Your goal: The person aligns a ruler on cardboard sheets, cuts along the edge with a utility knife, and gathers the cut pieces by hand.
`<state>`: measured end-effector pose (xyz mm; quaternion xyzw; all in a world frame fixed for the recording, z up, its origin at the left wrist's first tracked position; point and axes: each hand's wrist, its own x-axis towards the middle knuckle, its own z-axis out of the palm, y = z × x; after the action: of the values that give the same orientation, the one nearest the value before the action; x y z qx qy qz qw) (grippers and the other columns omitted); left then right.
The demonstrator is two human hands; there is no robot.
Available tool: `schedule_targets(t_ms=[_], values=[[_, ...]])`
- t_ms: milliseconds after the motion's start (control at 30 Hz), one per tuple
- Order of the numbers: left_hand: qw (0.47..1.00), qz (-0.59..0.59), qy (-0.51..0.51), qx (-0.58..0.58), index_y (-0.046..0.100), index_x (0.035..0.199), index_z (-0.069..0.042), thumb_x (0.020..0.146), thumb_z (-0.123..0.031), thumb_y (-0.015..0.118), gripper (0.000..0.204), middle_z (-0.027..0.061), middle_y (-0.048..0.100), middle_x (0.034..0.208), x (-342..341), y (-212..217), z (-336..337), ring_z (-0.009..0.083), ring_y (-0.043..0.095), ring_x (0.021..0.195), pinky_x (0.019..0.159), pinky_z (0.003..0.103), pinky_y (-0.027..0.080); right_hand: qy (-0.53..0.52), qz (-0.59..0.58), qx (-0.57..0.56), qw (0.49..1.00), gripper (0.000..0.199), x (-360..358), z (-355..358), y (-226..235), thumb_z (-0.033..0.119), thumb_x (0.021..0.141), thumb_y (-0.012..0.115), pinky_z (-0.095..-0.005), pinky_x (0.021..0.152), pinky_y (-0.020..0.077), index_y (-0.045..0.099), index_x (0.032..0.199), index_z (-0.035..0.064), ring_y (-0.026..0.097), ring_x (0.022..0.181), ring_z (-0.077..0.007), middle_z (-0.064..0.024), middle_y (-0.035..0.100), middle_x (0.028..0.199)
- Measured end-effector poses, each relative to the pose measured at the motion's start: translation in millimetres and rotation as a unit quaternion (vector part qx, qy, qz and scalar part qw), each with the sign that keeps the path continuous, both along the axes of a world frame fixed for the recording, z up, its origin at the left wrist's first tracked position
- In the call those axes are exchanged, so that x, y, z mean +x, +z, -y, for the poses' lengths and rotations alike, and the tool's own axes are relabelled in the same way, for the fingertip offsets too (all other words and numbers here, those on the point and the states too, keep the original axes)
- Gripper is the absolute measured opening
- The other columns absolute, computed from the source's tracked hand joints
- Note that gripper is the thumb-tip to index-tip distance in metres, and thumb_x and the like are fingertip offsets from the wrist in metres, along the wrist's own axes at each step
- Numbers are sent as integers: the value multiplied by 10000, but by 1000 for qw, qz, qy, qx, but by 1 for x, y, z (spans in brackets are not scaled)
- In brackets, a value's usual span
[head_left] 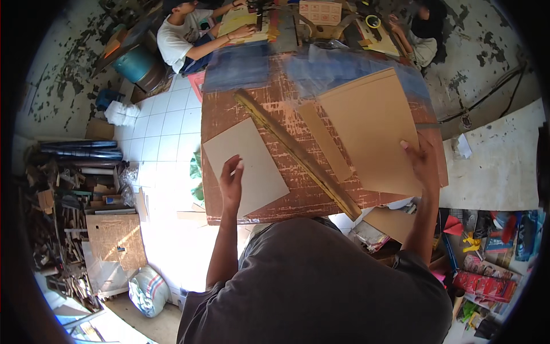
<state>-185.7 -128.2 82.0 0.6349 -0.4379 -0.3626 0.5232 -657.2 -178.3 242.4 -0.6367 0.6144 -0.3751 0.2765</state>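
Nearest the lower edge of the frame is the person's dark grey shirt, with both bare forearms rising from it toward the worn brown table.

The left hand, left of centre, rests on the pale grey board that lies flat near the table's front edge; its fingers lie close together, pressing down on the sheet rather than gripping it.

The right hand, at the right of centre, sits on the near right corner of the large brown cardboard sheet. The fingers curl over the sheet's edge; whether the thumb pinches it from below I cannot tell.

Between the two sheets a long wooden straightedge runs diagonally from upper left to lower right, and a narrow cardboard strip lies just beside it, partly under the large sheet.

Farther up the table, a wrinkled clear plastic sheet covers the surface.

At the top of the frame, a person in a white shirt leans over yellow cardboard pieces on the far end.

In the left of the frame, stacked scrap wood crowds the floor.
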Motion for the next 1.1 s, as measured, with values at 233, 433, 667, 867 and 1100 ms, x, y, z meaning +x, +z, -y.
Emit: schedule_targets(t_ms=[233,433,667,867,1100], values=[[973,-185,-80,-117,486,1334,20,957,-238,655,488,139,626,1212,-21,83,8,222,592,1139,986,353,466,251,265,86,927,330,166,28,-76,162,945,677,-290,865,491,610,1223,-3,608,978,-105,-43,667,1079],[974,-168,51,-143,620,1144,36,908,-142,723,313,97,706,1051,31,87,-22,153,657,970,898,300,508,348,322,115,873,289,248,48,-118,150,942,686,-303,878,492,619,1181,2,613,984,-117,-36,666,1043],[975,-127,81,-163,645,1077,11,886,-58,733,220,69,700,1026,45,75,-48,130,635,952,875,288,496,386,329,112,855,304,270,54,-128,138,915,720,-313,862,506,624,1173,9,626,986,-125,-47,673,1071],[979,-95,74,-167,630,1000,-2,873,-44,740,174,39,665,936,44,90,-53,105,603,882,827,265,480,385,317,104,861,336,266,52,-123,152,913,723,-303,870,500,601,1197,20,623,1011,-134,-59,671,1094],[974,-114,50,-189,537,906,-57,865,-53,740,207,57,618,978,38,73,-56,123,569,898,836,285,457,339,334,70,877,296,270,38,-125,210,921,713,-290,831,467,565,1119,47,575,935,-112,-12,604,991]])
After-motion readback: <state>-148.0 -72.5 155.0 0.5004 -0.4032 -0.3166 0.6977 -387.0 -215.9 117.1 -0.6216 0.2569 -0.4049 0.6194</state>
